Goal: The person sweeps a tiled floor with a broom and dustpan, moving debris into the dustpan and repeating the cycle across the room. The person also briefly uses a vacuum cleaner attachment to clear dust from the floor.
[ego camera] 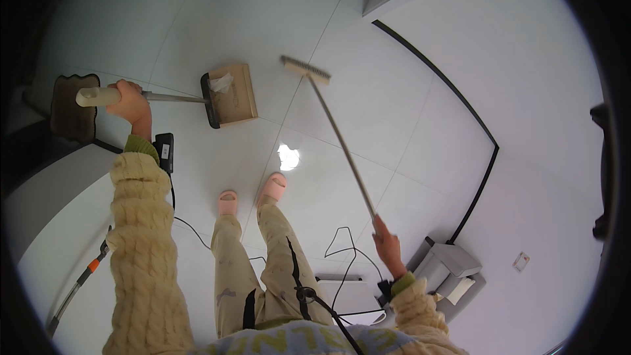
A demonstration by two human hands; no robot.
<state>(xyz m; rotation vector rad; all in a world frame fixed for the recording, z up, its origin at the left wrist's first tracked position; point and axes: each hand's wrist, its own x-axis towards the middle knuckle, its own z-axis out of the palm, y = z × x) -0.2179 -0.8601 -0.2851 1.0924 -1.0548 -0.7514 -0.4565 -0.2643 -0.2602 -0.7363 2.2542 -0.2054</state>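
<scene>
My left hand (pixel 129 102) is closed around the pale handle (pixel 93 97) of a long-handled dustpan. Its beige pan with a black rear edge (pixel 239 93) rests on the tiled floor, and a crumpled white tissue (pixel 221 83) lies inside. At the lower right, my right hand (pixel 388 246) grips the metal pole of a broom (pixel 340 133). The broom's beige head with short grey bristles (pixel 306 70) is at the floor, to the right of the dustpan and apart from it.
A brown mat (pixel 75 107) lies at far left. Beside my left forearm is a black power strip (pixel 164 152); black cables (pixel 352 248) trail over the floor. A grey bin (pixel 446 268) stands lower right, near the wall. A pole with an orange section (pixel 92 265) leans lower left.
</scene>
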